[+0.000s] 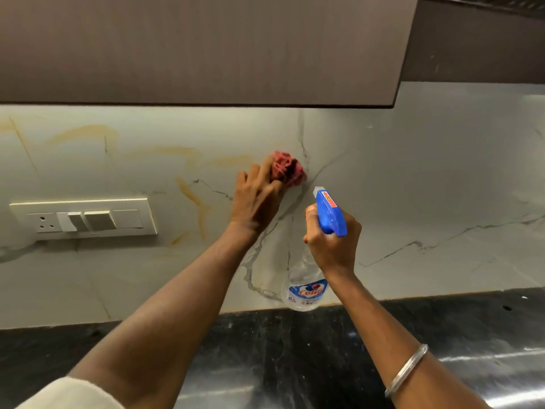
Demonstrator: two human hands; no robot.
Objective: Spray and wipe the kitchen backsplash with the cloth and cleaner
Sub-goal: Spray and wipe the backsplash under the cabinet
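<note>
The left hand (256, 199) presses a crumpled pink cloth (287, 170) flat-fingered against the pale veined marble backsplash (427, 178), just left of a dark vein, while the right hand (334, 240) grips the neck of a clear plastic spray bottle with a blue trigger head (328, 212), its nozzle aimed at the wall beside the cloth. The cloth looks soft and bunches easily, so a spread palm should steer it best; the bottle looks nearly empty and light, best held at the neck under the trigger

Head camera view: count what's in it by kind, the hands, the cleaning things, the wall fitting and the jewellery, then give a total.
Hands: 2, left hand and right hand
cloth: 1
spray bottle: 1
switch panel: 1
bangle: 1
Total: 6
</note>
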